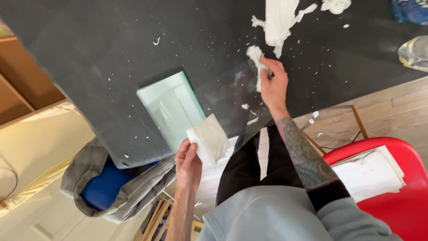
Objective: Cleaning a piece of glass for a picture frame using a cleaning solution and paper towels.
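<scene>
My right hand is closed on a crumpled white paper wad, pressed against a clear glass pane that lies on the dark tabletop. My left hand pinches a folded white paper piece at the near edge of the table. A second, pale green glass pane lies just left of the clear one, right above my left hand.
Torn white paper and small scraps litter the far part of the table. A red chair with white paper on it stands at right. A blue chair with a grey garment stands at left. Wooden floor lies below.
</scene>
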